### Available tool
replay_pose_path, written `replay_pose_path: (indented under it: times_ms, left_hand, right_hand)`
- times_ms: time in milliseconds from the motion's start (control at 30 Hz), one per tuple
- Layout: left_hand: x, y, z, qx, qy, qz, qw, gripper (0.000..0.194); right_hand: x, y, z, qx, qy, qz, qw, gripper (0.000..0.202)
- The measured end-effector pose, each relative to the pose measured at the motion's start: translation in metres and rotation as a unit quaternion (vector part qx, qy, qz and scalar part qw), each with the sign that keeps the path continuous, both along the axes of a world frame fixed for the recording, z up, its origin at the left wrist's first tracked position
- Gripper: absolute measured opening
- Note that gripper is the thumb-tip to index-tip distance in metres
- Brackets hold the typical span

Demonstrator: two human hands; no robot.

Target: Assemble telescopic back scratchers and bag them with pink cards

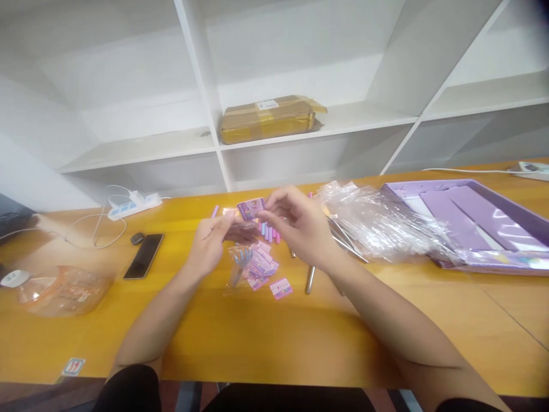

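A small purple printed card point(250, 208) is pinched between the thumb and fingers of my right hand point(302, 226). My left hand point(208, 243) is closed, thumb on top, on what looks like a clear plastic bag point(241, 228), partly hidden and blurred. Just below both hands lies a loose pile of pink and purple cards point(262, 264), with a single card point(281, 288) apart from it. A clear packet with blue pieces point(241, 258) rests against the pile's left side. Behind the hands, several pink, purple and blue small sticks point(269, 233) lie together.
Silvery metal rods point(310, 279) lie right of the cards. Beyond them are a heap of clear plastic bags point(373, 220) and a purple box tray point(521, 260). A phone point(144, 256), a power strip point(135, 206) and a large plastic bottle point(64, 290) stand or lie left.
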State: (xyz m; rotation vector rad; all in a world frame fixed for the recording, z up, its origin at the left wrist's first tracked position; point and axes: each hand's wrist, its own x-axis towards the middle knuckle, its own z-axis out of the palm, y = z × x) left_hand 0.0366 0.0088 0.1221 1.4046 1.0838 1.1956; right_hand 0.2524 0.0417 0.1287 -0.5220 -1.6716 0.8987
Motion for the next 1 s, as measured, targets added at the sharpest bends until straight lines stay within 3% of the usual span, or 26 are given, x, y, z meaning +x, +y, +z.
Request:
replay_pose_path:
  times_ms: [300,400,600,767,1000]
  left_hand:
    - [-0.001,0.003,-0.006,0.01,-0.044,0.049,0.998,0.051]
    - [0.002,0.003,-0.001,-0.005,-0.065,0.028,0.997,0.046]
    - [0.005,0.005,0.005,-0.067,-0.101,-0.03,0.992,0.043]
    - [0.004,0.003,0.005,-0.089,-0.079,-0.05,0.992,0.048]
    - [-0.002,-0.003,0.002,-0.054,-0.053,-0.037,0.996,0.04]
  right_hand:
    - [0.002,0.007,-0.005,0.184,-0.117,-0.075,0.973,0.008]
    - [0.003,0.004,-0.003,0.227,-0.151,-0.093,0.958,0.004]
    - [0.004,-0.001,-0.006,0.281,-0.193,-0.108,0.934,0.015]
    - [0.006,-0.002,-0.011,0.29,-0.239,-0.122,0.918,0.026]
    - [0.009,-0.007,-0.002,0.247,-0.208,-0.119,0.939,0.027]
